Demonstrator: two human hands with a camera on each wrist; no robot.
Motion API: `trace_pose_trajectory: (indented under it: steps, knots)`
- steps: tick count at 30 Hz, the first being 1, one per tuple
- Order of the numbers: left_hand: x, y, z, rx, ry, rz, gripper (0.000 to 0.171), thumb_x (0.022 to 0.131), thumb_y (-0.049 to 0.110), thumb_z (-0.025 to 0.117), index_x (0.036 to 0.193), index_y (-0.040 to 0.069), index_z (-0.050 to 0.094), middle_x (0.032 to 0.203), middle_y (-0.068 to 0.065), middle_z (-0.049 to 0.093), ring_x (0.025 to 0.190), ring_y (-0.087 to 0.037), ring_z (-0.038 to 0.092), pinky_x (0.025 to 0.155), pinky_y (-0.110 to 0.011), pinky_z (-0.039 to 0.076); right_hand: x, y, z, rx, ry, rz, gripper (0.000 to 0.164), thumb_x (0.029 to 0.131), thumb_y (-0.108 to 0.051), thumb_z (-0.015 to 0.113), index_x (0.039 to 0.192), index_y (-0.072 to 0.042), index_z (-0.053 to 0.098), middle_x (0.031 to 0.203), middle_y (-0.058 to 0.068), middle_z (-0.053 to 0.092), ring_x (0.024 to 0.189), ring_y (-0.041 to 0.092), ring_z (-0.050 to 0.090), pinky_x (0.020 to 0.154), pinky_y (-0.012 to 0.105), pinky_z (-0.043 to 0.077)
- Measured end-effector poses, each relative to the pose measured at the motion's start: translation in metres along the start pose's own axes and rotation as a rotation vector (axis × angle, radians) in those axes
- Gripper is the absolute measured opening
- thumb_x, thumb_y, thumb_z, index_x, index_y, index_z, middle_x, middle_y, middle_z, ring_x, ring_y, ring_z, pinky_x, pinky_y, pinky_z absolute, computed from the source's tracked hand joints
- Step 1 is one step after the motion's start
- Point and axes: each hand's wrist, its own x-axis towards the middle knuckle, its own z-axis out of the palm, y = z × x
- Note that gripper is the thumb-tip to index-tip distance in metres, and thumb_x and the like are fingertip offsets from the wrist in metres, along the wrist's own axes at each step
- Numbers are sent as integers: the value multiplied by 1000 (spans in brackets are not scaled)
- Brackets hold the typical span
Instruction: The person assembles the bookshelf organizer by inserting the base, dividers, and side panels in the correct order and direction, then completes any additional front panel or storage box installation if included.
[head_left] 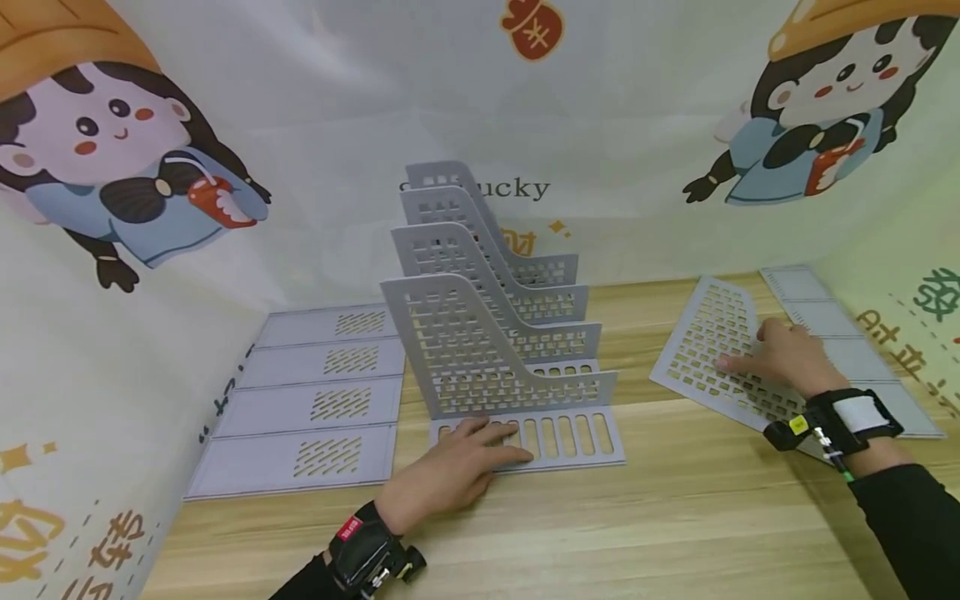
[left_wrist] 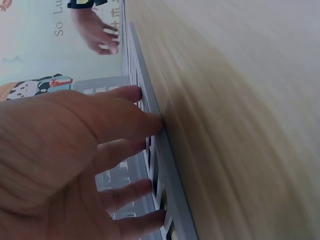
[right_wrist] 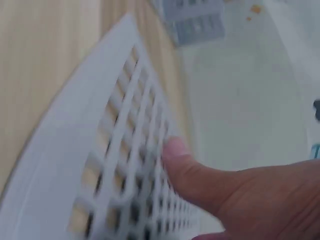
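Grey rack [head_left: 558,409], four upright dividers [head_left: 497,346]; left hand [head_left: 453,462] on base [head_left: 616,447]

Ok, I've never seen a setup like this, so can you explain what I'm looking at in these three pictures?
There's no machine here, just a person's two bare hands. The wide picture comes from a camera worn on the head, looking forward and down. The two close-ups come from cameras strapped to the wrists, one for each hand.

On the wood-patterned surface stands a grey rack with four upright dividers. A flat sectioned sheet lies to its left, and another sheet lies at the far right.

The left hand rests its fingers on the rack's slotted base. The right hand appears to grip a loose perforated panel, thumb on its face; its other fingers are mostly hidden.
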Motion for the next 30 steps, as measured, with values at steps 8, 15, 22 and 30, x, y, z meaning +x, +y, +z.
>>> trace_pose_trajectory:
  steps: [8, 15, 22, 30]
  knots:
    - [0, -2, 0, 4, 26, 17, 45, 101, 3, 60, 141, 24, 63, 150, -10, 50, 135, -43, 43, 100, -59, 45, -1, 10, -5, -8, -115, 87, 65, 84, -51, 80, 75, 2, 44, 70, 14, 45, 69, 35, 49, 62, 44, 44]
    - [-1, -6, 0, 19, 46, 6, 46, 99, 4, 62, 140, 25, 63, 150, -9, 50, 136, -40, 43, 101, -59, 43, 14, 6, -8, -5, -243, 96, 58, 88, -42, 79, 76, 6, 50, 73, 13, 48, 66, 26, 51, 61, 34, 44]
    - [-4, -10, 1, -1, 65, -2, 47, 97, 5, 67, 141, 20, 62, 150, -12, 48, 137, -40, 42, 103, -59, 42, 16, 9, -7, 32, -277, 128, 60, 87, -46, 79, 79, 7, 52, 73, 13, 51, 66, 24, 53, 61, 32, 43]
    - [-19, -16, -3, -4, 81, -55, 51, 92, 7, 75, 140, 13, 60, 148, -17, 49, 135, -38, 46, 107, -56, 39, 13, 15, -12, 70, -331, 89, 64, 89, -52, 75, 81, 7, 50, 74, 10, 47, 67, 23, 49, 62, 32, 39]
